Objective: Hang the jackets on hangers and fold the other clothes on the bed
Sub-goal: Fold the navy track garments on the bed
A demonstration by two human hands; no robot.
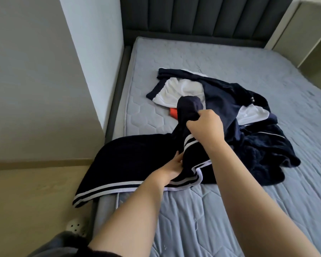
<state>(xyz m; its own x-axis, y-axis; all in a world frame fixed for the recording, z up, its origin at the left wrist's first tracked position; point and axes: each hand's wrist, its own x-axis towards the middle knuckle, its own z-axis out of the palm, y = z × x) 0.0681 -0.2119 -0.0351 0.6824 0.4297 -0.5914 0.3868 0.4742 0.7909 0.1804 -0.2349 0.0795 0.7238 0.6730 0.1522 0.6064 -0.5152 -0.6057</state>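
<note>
A navy jacket with white-striped hem lies over the near left edge of the bed, one corner hanging off. My right hand grips a bunched navy part of it, lifted above the mattress. My left hand reaches under the striped band, its fingers partly hidden in the fabric. Behind lies a heap of navy and white clothes, with a small orange item showing beneath.
The grey padded headboard stands at the far end. A white wall and wooden floor lie to the left of the bed. A pale cabinet is at the far right.
</note>
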